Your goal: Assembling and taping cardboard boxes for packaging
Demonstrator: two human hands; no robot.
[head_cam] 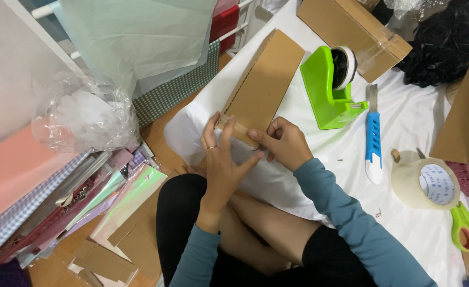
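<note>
Your left hand (221, 159) and right hand (283, 142) meet at the near end of a long cardboard strip (263, 85), fingers pinched on it; its long axis runs away from you across the white sheet (415, 122), toward the green tape dispenser (330, 90).

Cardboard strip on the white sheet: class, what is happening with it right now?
A seated person holds the near end of a long cardboard strip with both hands. The left hand lies flat against that end; the right hand pinches it from the other side. The strip rests on a white sheet. Beside it lie a green tape dispenser, a blue knife, a tape roll and green scissors.
</note>
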